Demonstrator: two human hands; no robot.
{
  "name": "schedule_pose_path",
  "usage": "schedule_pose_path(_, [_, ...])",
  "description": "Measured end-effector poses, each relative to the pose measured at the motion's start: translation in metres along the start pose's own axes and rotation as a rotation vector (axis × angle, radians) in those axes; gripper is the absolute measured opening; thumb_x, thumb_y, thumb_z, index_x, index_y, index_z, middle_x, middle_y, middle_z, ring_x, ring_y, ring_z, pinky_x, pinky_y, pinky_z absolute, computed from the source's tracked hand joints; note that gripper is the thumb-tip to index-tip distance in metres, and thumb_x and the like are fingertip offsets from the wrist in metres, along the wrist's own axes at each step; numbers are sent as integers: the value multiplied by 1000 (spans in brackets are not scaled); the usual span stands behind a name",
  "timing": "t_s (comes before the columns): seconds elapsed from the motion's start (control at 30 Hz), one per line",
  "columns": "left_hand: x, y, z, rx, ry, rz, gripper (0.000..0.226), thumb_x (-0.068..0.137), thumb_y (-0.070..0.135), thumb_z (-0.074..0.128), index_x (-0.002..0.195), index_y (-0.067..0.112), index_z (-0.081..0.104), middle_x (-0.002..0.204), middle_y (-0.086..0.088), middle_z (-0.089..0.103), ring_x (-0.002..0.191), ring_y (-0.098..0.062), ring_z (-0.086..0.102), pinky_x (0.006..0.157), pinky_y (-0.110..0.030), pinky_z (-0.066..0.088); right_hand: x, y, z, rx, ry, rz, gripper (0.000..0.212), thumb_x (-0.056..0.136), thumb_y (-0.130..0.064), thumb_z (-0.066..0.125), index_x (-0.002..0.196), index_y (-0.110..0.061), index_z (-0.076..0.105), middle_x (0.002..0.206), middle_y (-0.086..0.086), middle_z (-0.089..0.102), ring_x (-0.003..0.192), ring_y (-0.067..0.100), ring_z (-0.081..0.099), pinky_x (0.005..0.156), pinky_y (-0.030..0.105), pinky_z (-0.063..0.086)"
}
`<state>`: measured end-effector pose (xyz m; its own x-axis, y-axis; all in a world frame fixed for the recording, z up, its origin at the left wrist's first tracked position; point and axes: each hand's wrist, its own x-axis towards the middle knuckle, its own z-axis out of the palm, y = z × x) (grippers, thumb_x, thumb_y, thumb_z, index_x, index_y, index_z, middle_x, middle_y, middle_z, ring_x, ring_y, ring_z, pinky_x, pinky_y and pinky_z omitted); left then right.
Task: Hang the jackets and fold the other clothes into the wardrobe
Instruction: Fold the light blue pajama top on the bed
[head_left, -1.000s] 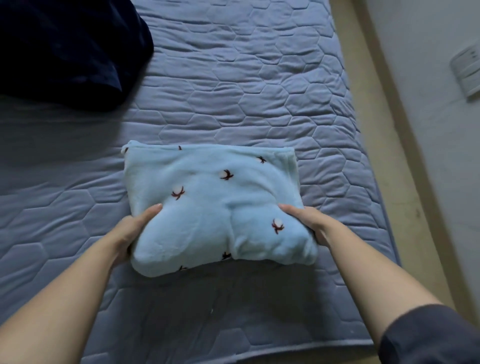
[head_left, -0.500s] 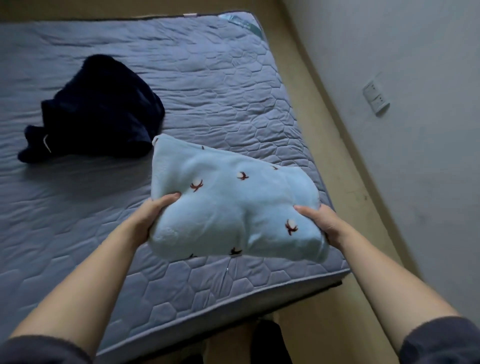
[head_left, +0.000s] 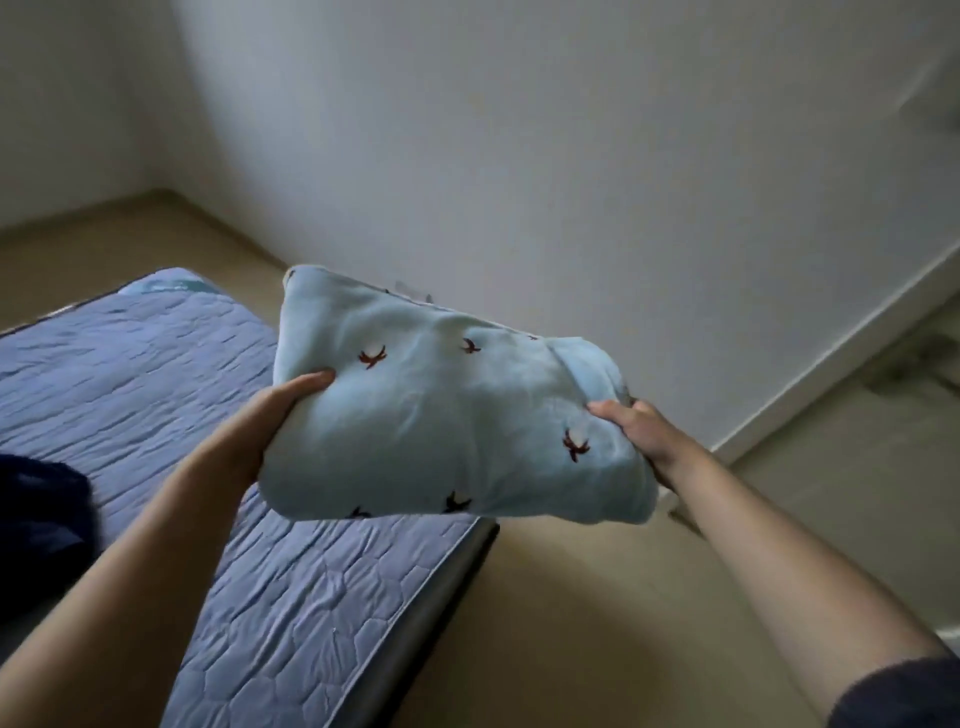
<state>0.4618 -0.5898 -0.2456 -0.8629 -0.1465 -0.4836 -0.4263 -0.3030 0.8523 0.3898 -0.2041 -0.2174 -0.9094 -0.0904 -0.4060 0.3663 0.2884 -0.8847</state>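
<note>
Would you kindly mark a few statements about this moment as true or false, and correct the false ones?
1. The left hand and right hand both grip the folded light blue garment. True.
2. That garment lies flat on the mattress. False: it is held in the air, off the mattress.
3. A dark garment lies on the mattress at the left edge of view. True.
4. The light blue garment is plain. False: small reddish-brown motifs dot it.
5. An open wardrobe stands straight ahead. False: only a pale wall and floor show there.
</note>
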Motion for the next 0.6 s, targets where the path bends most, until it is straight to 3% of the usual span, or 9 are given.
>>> schedule_pose_path(0.17, [2, 31, 179, 126, -386, 35, 55, 66, 43, 71, 112, 13, 65, 101, -16, 72, 84, -31, 71, 72, -40, 55, -97, 21, -162, 123, 348, -54, 15, 87, -20, 66, 92, -6, 64, 72, 4, 74, 66, 18, 72, 49, 21, 52])
schedule_pose_path(0.27, [-8, 23, 305, 186, -587, 63, 51, 67, 44, 72, 109, 16, 66, 97, -13, 73, 83, -29, 72, 62, -36, 57, -164, 49, -255, 152, 518, -60, 19, 86, -24, 67, 96, -8, 69, 81, 9, 75, 73, 20, 73, 52, 20, 52])
schedule_pose_path(0.4, [-42, -6, 465, 253, -807, 63, 55, 67, 45, 73, 114, 15, 65, 103, -11, 73, 93, -29, 70, 76, -41, 52, -261, 89, -362, 214, 774, -54, 19, 84, -27, 69, 96, -13, 69, 84, 7, 75, 75, 20, 73, 51, 21, 53])
schedule_pose_path(0.5, [-77, -32, 567, 302, -928, 71, 51, 65, 45, 73, 106, 16, 67, 97, -10, 74, 85, -25, 72, 72, -39, 51, -326, 120, -425, 259, 929, -32, 25, 80, -32, 72, 99, -15, 69, 88, 6, 76, 80, 22, 73, 62, 27, 56])
schedule_pose_path(0.6, [-109, -56, 662, 328, -1078, 64, 36, 76, 38, 68, 103, 14, 68, 92, -10, 75, 80, -24, 72, 70, -38, 50, -380, 147, -480, 292, 1094, 3, 36, 74, -33, 75, 103, -14, 69, 91, 7, 75, 86, 26, 72, 80, 34, 53])
